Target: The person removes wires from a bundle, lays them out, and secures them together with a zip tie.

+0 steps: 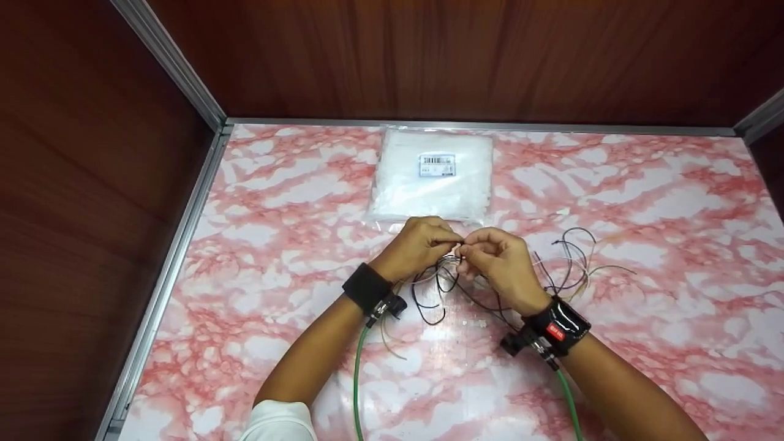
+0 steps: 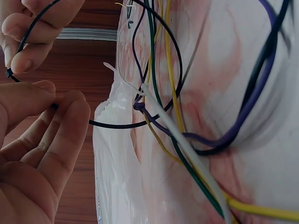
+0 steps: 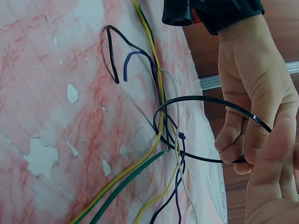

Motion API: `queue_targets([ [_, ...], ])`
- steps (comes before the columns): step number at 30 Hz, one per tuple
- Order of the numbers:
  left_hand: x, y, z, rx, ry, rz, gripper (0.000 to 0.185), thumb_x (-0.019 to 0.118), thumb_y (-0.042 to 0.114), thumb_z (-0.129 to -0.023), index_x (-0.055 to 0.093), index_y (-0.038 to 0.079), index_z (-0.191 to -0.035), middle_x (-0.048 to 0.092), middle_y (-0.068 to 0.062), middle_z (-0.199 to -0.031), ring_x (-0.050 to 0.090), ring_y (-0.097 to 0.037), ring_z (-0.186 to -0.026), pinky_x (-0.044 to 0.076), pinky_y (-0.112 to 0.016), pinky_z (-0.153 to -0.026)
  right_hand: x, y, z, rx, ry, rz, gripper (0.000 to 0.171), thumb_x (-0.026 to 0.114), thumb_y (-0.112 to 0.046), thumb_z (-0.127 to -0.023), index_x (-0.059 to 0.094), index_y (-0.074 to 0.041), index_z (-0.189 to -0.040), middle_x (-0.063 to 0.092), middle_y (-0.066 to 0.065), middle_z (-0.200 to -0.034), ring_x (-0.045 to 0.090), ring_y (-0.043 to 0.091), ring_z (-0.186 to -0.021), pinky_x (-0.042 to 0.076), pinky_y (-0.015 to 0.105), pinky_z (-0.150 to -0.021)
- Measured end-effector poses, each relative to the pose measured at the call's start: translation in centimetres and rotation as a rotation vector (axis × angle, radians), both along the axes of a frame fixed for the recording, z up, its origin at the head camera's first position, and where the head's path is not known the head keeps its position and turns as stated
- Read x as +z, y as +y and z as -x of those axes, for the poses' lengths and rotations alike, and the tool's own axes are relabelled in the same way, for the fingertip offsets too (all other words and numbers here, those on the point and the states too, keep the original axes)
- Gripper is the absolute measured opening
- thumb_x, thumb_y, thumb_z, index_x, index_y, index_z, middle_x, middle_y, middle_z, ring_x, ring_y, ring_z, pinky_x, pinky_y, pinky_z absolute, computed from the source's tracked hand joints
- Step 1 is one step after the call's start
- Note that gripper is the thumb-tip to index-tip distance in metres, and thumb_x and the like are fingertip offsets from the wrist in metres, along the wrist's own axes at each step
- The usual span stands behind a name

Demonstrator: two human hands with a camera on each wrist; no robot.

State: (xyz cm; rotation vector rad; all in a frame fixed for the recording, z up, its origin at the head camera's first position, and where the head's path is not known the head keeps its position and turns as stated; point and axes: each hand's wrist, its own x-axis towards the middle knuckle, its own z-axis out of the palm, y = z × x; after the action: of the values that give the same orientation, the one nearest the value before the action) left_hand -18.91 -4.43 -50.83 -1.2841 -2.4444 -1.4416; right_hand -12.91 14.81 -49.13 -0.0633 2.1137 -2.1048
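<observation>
Close together in the head view are my left hand (image 1: 422,242) and right hand (image 1: 502,263), thumb and fingertips meeting in front of the bag. Both pinch one thin black wire (image 2: 114,126). In the left wrist view it runs out of my left fingertips, and a small knot (image 2: 8,72) sits between the hands. A loop of the black wire (image 3: 201,98) curves out from the fingers in the right wrist view. Beneath and around hang green wire (image 3: 124,189), yellow wire (image 3: 140,161), white wire (image 2: 175,133) and purple wire (image 2: 212,142), which carries a knot of its own.
A clear plastic bag (image 1: 392,184) with white contents and a barcode label (image 1: 437,165) lies behind the hands. Loose wire ends (image 1: 579,260) spread beyond the right hand. Wood-look panels (image 1: 429,61) with metal edging enclose the red-and-white marbled table (image 1: 282,184). Green cables (image 1: 357,380) trail from the wrist cameras.
</observation>
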Motion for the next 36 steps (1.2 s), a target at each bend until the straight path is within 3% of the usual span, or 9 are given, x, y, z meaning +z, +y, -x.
queue_targets([
  [6, 0.2, 0.1, -0.1, 0.006, 0.011, 0.004, 0.018, 0.064, 0.000, -0.089, 0.077, 0.007, -0.100, 0.070, -0.003, -0.091, 0.063, -0.010, -0.087, 0.047, -0.019, -0.080, -0.1, 0.1, 0.1, 0.038, -0.007, -0.002, 0.020, 0.069, -0.004, -0.088, 0.061, 0.006, -0.104, 0.063, 0.032, -0.088, 0.066, 0.029, -0.062, 0.054, 0.047, -0.057],
  [14, 0.7, 0.3, -0.5, 0.008, -0.006, -0.022, 0.018, 0.065, -0.001, -0.089, 0.075, 0.005, -0.102, 0.070, -0.002, -0.095, 0.062, -0.008, -0.089, 0.049, -0.019, -0.080, 0.0, -0.1, 0.2, 0.028, -0.041, 0.012, 0.019, 0.069, -0.003, -0.088, 0.062, 0.006, -0.103, 0.064, 0.032, -0.088, 0.066, 0.030, -0.061, 0.056, 0.041, -0.057],
  [21, 0.9, 0.2, -0.9, -0.012, -0.095, -0.049, 0.022, 0.058, -0.003, -0.083, 0.064, 0.007, -0.102, 0.065, 0.001, -0.095, 0.063, -0.007, -0.083, 0.051, -0.021, -0.074, -0.3, -0.6, 0.3, 0.009, -0.074, 0.029, 0.019, 0.069, -0.001, -0.086, 0.061, 0.007, -0.102, 0.064, 0.031, -0.085, 0.066, 0.028, -0.061, 0.056, 0.041, -0.056],
  [24, 1.0, 0.1, -1.0, -0.040, -0.111, -0.053, 0.015, 0.060, 0.002, -0.086, 0.063, 0.007, -0.100, 0.065, 0.000, -0.096, 0.064, -0.006, -0.083, 0.052, -0.021, -0.074, -0.5, -0.6, 0.4, 0.011, -0.073, 0.042, 0.018, 0.067, 0.002, -0.086, 0.061, 0.007, -0.103, 0.064, 0.031, -0.086, 0.066, 0.027, -0.061, 0.056, 0.040, -0.056],
  [29, 1.1, 0.0, -0.8, -0.054, -0.071, -0.041, 0.009, 0.064, 0.008, -0.092, 0.067, 0.006, -0.099, 0.068, -0.001, -0.102, 0.062, -0.005, -0.088, 0.051, -0.022, -0.078, -0.7, -0.5, 0.6, 0.024, -0.043, 0.033, 0.020, 0.066, 0.004, -0.087, 0.062, 0.004, -0.107, 0.066, 0.028, -0.084, 0.065, 0.026, -0.058, 0.055, 0.039, -0.054],
  [36, 1.4, -0.3, -0.9, 0.023, -0.013, 0.019, 0.007, 0.068, 0.012, -0.090, 0.070, 0.009, -0.096, 0.054, 0.002, -0.100, 0.057, -0.009, -0.083, 0.049, -0.022, -0.073, 0.0, -0.6, 0.5, 0.067, 0.023, -0.009, 0.029, 0.063, 0.009, -0.087, 0.065, 0.002, -0.115, 0.065, 0.030, -0.085, 0.064, 0.032, -0.058, 0.054, 0.042, -0.052],
])
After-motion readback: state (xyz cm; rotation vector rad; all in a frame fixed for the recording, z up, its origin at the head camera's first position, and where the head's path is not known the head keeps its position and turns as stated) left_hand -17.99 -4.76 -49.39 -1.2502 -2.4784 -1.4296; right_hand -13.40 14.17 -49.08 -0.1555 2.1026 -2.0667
